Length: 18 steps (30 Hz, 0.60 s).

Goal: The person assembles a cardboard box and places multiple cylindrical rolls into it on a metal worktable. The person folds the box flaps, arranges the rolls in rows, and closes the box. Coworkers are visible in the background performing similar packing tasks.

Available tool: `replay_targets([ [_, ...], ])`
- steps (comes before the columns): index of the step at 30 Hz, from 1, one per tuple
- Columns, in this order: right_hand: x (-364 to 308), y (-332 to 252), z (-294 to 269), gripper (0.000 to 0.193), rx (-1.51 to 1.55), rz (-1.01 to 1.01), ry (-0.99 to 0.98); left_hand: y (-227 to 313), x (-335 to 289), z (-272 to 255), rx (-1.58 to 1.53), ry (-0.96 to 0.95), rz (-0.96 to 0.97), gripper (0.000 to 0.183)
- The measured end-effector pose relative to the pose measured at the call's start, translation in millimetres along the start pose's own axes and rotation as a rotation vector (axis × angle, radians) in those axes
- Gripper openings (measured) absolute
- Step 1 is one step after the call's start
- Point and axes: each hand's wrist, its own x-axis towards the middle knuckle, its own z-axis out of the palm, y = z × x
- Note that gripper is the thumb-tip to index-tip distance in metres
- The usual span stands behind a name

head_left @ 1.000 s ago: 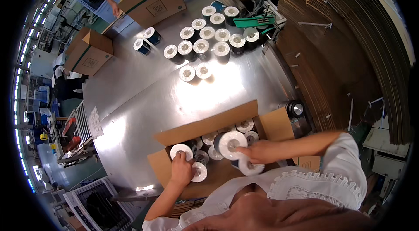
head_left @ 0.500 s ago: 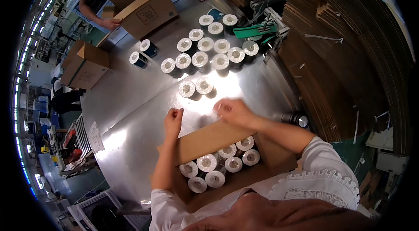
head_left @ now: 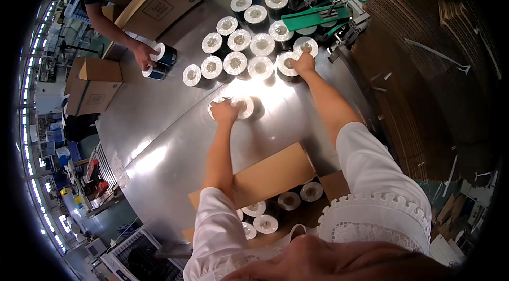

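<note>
The left forearm is pointing far above an open carton [head_left: 275,172], its left hand [head_left: 225,111] resting palm-down on the nearer pair of white-topped cylinders [head_left: 245,107]. The right arm is slanting far and leftward — its right hand [head_left: 305,64] is touching two right-side cylinders [head_left: 307,45]. Fingers are bending over tops; whether they're clamping, I cannot tell.

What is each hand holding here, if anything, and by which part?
The left hand is at the tops of two white-topped cylinders, near their facing rims; the right hand is likewise at two similar cylinders. Whether either grip has closed cannot be told.
</note>
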Motion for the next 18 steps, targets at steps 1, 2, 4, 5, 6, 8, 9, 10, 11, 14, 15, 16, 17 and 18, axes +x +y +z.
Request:
replay_targets([
  [1,0.3,2.2,-9.0,0.095,0.013,-0.08,-0.02,-15.3,1.1,-9.3,0.016,-0.041,0.051,0.061],
  [2,-7.5,6.2,-28.3,0.092,0.025,-0.151,-0.038,-30.4,-0.4,-31.2,-0.184,-0.203,0.032,0.052],
  [4,-28.0,18.8,-74.3,0.081,0.099,-0.291,-0.06,-45.5,-22.6,-91.0,-0.577,-0.325,0.0,0.037],
  [5,-32.4,39.0,-94.2,0.078,0.072,-0.365,-0.07,-42.2,-40.7,-135.5,-0.749,-0.363,0.022,0.033],
  [6,-61.2,31.5,-130.9,0.079,0.172,-0.279,-0.15,-49.9,-65.8,-169.4,-0.897,-0.328,0.098,0.03],
  [8,-108.8,36.5,-186.8,0.072,0.357,-0.326,-0.157,-42.1,-140.4,-242.6,-1.255,-0.331,0.041,0.028],
  [9,-139.5,23.1,-220.2,0.068,0.372,-0.382,-0.136,-56.7,-173.5,-257.8,-1.768,-0.622,0.06,0.025],
  [10,-164.3,13.2,-247.7,0.066,0.462,-0.397,-0.154,-67.2,-212.1,-254.6,-1.637,-0.661,0.123,0.026],
  [11,-187.7,9.5,-269.8,0.068,0.481,-0.461,-0.15,-71.8,-251.9,-240.8,-1.499,-0.698,0.181,0.027],
  [14,-289.9,-17.8,-308.4,0.072,0.511,-0.794,-0.041,-21.6,-324.5,-188.2,-1.432,-0.984,0.361,0.034],
  [15,-316.1,-15.2,-314.5,0.068,0.398,-0.937,-0.126,-0.5,-342.4,-173.7,-1.004,-0.832,0.418,0.041],
  [16,-342.5,-23.1,-320.7,0.065,0.254,-1.173,-0.261,12.7,-355.2,-152.4,-0.575,-0.663,0.451,0.048],
  [17,-371.2,-33.7,-313.3,0.067,0.206,-1.405,-0.276,23.2,-366.5,-133.5,-0.791,-0.549,0.434,0.056],
  [18,-402.5,-26.1,-298.0,0.064,-0.053,-1.303,-0.664,25.8,-370.3,-111.0,-1.006,-0.442,0.431,0.064],
])
